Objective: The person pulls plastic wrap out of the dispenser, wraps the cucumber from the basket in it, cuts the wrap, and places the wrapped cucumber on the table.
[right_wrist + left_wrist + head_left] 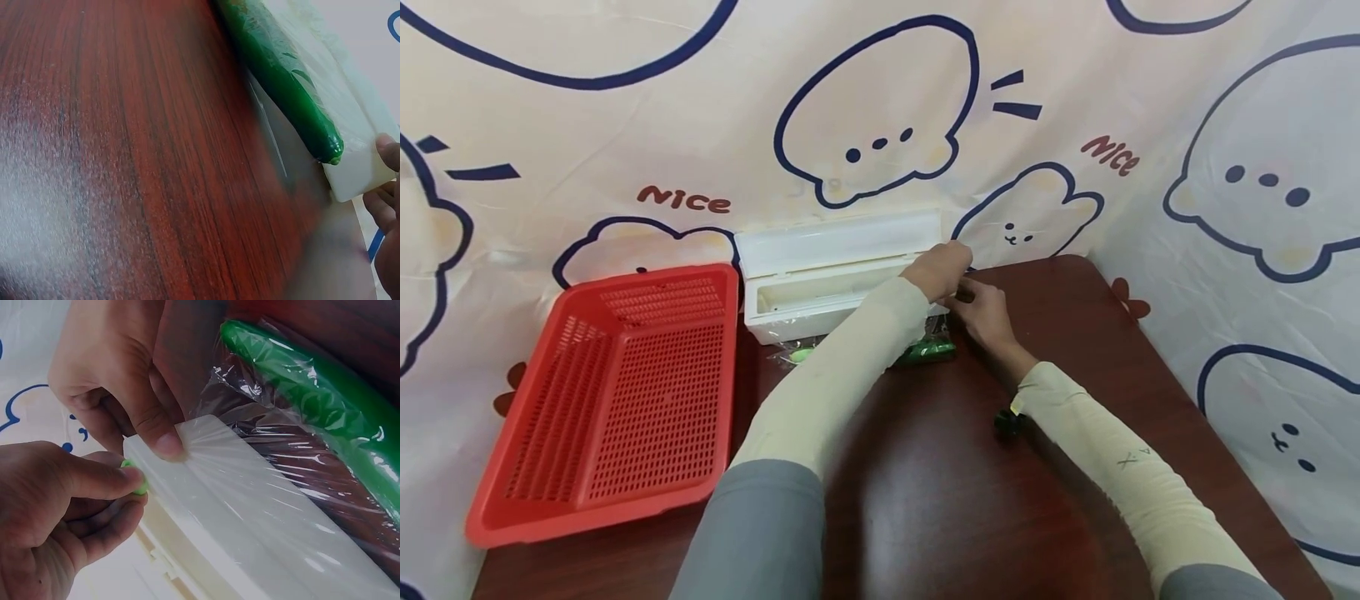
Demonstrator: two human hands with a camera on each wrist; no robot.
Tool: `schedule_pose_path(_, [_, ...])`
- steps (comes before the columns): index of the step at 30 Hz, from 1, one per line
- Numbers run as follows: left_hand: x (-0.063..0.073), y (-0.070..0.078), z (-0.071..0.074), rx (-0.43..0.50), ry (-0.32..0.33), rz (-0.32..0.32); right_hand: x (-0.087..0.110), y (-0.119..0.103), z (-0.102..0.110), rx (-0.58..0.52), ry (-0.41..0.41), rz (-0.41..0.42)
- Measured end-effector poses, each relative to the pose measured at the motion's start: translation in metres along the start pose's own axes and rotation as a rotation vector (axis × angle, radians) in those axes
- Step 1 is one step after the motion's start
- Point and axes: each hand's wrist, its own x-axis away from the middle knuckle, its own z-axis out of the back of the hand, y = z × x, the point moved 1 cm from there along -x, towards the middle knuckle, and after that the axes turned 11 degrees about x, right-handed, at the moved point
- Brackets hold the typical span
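Red plastic forms the basket [602, 518] at the left of the table [940, 483] in the head view; the white box [790, 329] stands beside it, lid [842, 242] raised, with the left hand [943, 268] and right hand [988, 317] at its right end. In the left-wrist view, the left hand pinches a light green tab [134, 478], while the right grips the box's end, thumb over clear film [281, 447] that reaches across a long green vegetable [312, 381]. In the right-wrist view, the vegetable's tip lies just beside the box's corner.
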Motion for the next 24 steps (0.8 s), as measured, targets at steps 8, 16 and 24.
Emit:
schedule_pose_path(8, [0.006,-0.006,0.002,0.010,-0.021,0.003,0.001,0.000,-0.002,0.009,0.005,-0.002])
schedule_pose_path(16, [0.024,-0.031,0.005,-0.013,0.004,-0.005,-0.003,-0.004,-0.002,0.012,-0.022,-0.078])
schedule_pose_path(24, [0.058,-0.063,0.007,0.013,0.003,0.004,-0.002,-0.006,-0.002,-0.007,-0.026,-0.106])
